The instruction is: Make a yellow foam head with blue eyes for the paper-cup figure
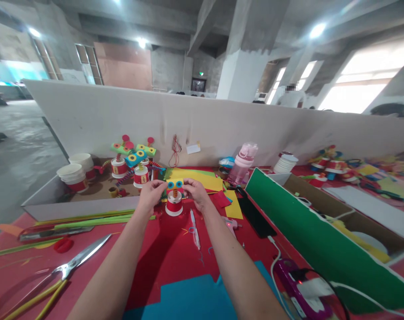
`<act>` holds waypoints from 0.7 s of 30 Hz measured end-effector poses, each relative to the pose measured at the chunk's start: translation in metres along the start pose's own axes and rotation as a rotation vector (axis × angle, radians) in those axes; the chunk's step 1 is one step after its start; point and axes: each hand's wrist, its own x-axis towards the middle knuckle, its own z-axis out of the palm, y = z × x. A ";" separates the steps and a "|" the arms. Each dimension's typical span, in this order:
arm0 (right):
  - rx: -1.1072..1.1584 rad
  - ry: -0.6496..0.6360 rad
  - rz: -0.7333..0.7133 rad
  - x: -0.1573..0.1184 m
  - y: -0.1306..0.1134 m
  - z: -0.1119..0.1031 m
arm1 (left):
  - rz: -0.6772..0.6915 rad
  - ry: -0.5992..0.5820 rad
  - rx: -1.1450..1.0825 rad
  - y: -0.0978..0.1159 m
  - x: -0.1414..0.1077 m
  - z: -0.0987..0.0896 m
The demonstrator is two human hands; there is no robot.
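A small paper-cup figure (174, 208) stands upside down on the red tabletop, red with a white rim. On top of it sits a striped folded-paper neck (175, 194) and a yellow paper head (175, 182) with two blue ring eyes. My left hand (151, 195) pinches the left end of the head. At the right end, the fingers of my right hand (195, 194) are closed on the same head. A white pen (195, 229) lies by my right forearm, near a pink glue gun (232, 223).
Large scissors (66, 268) and green paper strips (95, 220) lie at left. Behind them a shallow box (82, 210) holds finished figures (141, 175) and paper cups (71, 175). Blue paper (188, 295) is in front; a phone (257, 218), green-sided box (295, 226) and purple power strip (298, 284) are right.
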 end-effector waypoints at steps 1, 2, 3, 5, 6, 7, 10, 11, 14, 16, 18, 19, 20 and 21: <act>0.002 0.008 -0.002 0.000 0.001 -0.001 | -0.008 -0.004 -0.007 0.000 -0.001 0.001; 0.006 0.012 -0.002 0.000 0.003 -0.001 | -0.016 -0.009 -0.014 0.000 -0.002 0.002; 0.010 0.013 -0.001 0.001 0.004 -0.001 | -0.025 -0.016 -0.023 0.000 -0.002 0.003; 0.024 0.006 0.000 0.002 0.007 0.000 | -0.045 -0.034 -0.043 0.001 -0.003 0.003; 0.037 0.001 0.002 0.002 0.008 0.001 | -0.055 -0.042 -0.057 0.002 -0.004 0.003; 0.054 -0.005 0.004 0.002 0.009 0.002 | -0.064 -0.047 -0.074 0.003 -0.004 0.002; 0.105 -0.010 0.002 0.002 0.009 0.004 | -0.071 -0.047 -0.125 0.004 -0.004 0.001; 0.109 -0.009 -0.002 0.002 0.009 0.005 | -0.069 -0.048 -0.133 0.004 -0.003 0.001; 0.084 -0.017 -0.019 0.002 0.008 0.005 | -0.060 -0.053 -0.124 0.001 -0.003 0.002; 0.063 -0.030 -0.027 0.002 0.008 0.004 | -0.045 -0.044 -0.114 -0.002 -0.003 0.005; 0.053 -0.038 -0.031 0.002 0.008 0.004 | -0.028 -0.026 -0.118 -0.006 -0.002 0.007; 0.051 -0.040 -0.033 0.002 0.008 0.004 | -0.022 -0.018 -0.124 -0.007 -0.002 0.008; 0.049 -0.041 -0.035 0.002 0.009 0.004 | -0.019 -0.010 -0.131 -0.008 -0.002 0.008; 0.047 -0.040 -0.036 0.002 0.009 0.004 | -0.017 -0.002 -0.140 -0.010 -0.002 0.009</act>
